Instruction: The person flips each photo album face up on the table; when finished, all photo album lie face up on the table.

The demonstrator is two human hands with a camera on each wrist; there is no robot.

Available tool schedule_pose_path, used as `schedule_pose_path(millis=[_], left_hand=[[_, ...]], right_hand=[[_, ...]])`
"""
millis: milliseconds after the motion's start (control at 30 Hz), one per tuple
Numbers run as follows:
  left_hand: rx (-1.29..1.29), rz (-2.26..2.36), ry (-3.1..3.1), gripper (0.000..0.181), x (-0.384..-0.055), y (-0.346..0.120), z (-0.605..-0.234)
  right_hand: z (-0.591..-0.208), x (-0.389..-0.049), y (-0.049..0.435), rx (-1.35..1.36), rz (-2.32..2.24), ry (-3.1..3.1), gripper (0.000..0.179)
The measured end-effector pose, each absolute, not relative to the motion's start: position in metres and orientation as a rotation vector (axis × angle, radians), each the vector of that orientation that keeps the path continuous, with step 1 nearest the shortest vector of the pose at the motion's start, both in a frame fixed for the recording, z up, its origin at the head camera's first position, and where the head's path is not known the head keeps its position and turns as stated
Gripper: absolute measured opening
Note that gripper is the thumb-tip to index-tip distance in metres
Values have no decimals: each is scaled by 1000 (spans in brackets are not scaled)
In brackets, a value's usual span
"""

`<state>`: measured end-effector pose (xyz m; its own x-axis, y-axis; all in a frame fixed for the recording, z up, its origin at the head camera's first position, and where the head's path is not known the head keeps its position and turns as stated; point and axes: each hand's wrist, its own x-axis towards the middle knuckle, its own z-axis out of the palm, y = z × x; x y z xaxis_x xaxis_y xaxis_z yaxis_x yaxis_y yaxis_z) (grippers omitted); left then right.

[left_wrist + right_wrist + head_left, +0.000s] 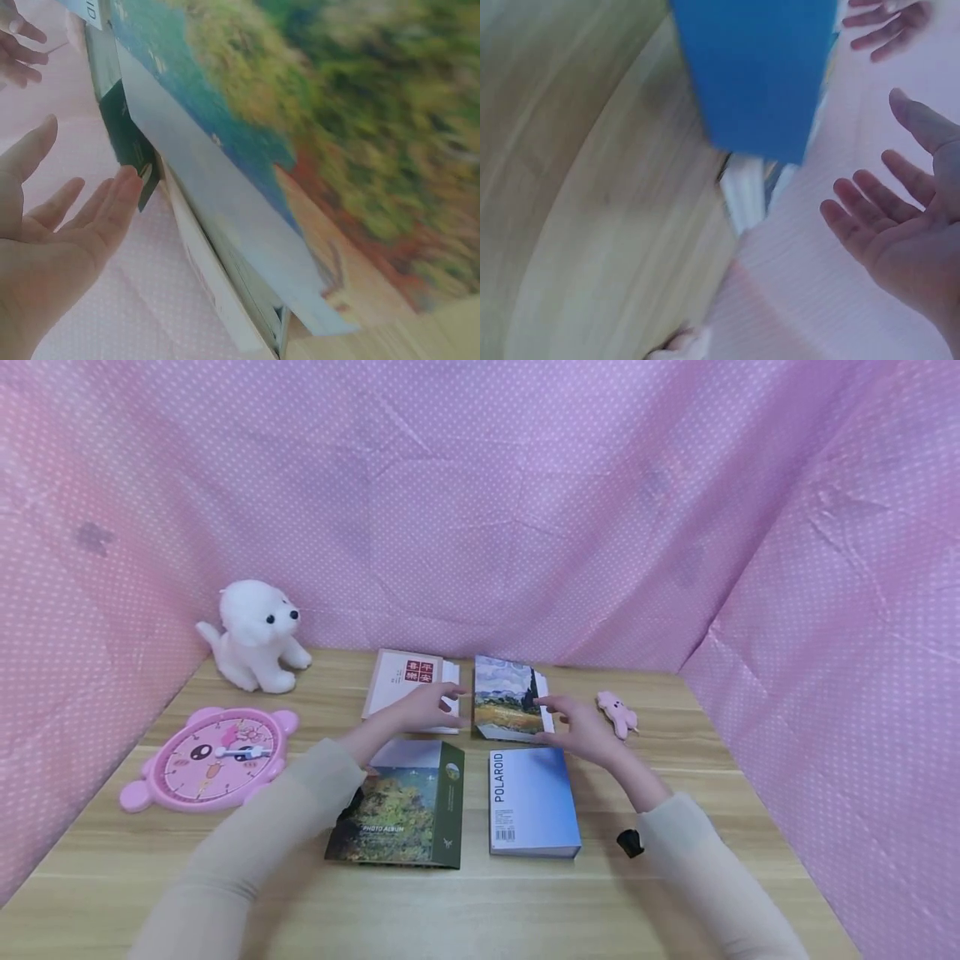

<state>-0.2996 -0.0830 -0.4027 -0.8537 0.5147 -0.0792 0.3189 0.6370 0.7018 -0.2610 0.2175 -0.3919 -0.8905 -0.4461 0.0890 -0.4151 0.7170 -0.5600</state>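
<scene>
Empty, fingers relaxed and parted, the left hand and right hand hung either side of the wheatfield-painting album; handling it neatly likely needed gentle, even contact at both edges.

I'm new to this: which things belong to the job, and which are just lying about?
Likely the job:
- landscape booklet
- red-printed booklet
- PHOTO ALBUM
- POLAROID book

Likely lying about:
- white toy dog
- pink toy clock
- small pink toy

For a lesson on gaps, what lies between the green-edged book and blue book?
The head view shows bare tabletop between the green-edged book and blue book.
</scene>
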Motion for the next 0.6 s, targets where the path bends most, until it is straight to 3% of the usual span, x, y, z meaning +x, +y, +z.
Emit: schedule_pose_path(millis=[233,600], left_hand=[[743,998,2640,64,-282,-101,-398],[761,917,2735,63,-257,-121,-407]], right_hand=[[-384,-233,198,-833,-903,2909,59],[-400,-194,162,-782,-1034,2882,68]])
